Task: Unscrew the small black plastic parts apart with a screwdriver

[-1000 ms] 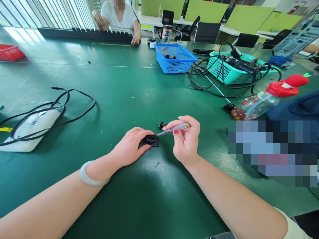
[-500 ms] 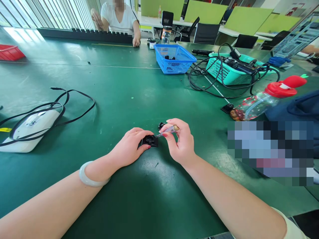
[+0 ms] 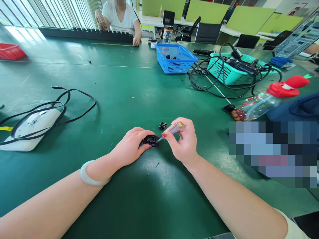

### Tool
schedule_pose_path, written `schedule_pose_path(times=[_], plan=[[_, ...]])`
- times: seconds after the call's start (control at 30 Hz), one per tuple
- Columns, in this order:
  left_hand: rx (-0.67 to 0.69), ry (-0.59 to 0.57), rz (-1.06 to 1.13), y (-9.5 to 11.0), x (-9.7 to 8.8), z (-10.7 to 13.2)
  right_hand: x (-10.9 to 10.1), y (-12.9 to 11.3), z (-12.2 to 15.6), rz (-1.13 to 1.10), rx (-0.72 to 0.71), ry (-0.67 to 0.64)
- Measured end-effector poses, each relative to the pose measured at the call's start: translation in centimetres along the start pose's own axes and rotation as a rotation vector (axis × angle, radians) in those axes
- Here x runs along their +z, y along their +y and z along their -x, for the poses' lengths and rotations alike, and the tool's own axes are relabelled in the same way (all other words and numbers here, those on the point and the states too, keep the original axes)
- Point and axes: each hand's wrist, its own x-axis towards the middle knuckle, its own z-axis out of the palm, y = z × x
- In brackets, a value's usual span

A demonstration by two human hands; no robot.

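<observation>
My left hand (image 3: 131, 145) grips a small black plastic part (image 3: 151, 139) between thumb and fingers, holding it down on the green table (image 3: 104, 205). My right hand (image 3: 183, 139) is closed around the clear handle of a small screwdriver (image 3: 173, 129). Its thin shaft slants down to the left, and the tip meets the right end of the black part; whether it sits on or in it I cannot make out. Just beyond, a second small black piece (image 3: 162, 125) lies loose on the table.
At left lies a white device (image 3: 37, 124) with a black cable looped over it. Farther back stand a blue basket (image 3: 175, 63) and a teal basket (image 3: 224, 74) with tangled cables. A red-lidded bottle (image 3: 259, 106) lies right. Across the table sits a person (image 3: 119, 16).
My right hand and the screwdriver have shifted slightly right, and the tip is now lower on the black part's right end. The loose black piece shows more fully.
</observation>
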Motion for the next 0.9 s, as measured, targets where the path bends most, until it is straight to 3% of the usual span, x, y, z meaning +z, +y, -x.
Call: schedule_pose_path(times=[0.3,0.57,0.77,0.9], plan=[[0.001,0.006,-0.041,-0.3,0.2,0.0,0.1,-0.6,0.4,0.026,-0.185,0.104],[-0.03,-0.014,-0.009,0.2,-0.1,0.2,0.0,-0.8,0.2,0.079,-0.09,-0.048],[-0.043,0.005,-0.004,1.0,-0.4,0.5,-0.2,-0.8,0.3,0.111,-0.143,-0.021],[-0.047,0.005,-0.025,1.2,-0.4,0.5,-0.3,-0.5,0.6,0.046,-0.115,0.104]])
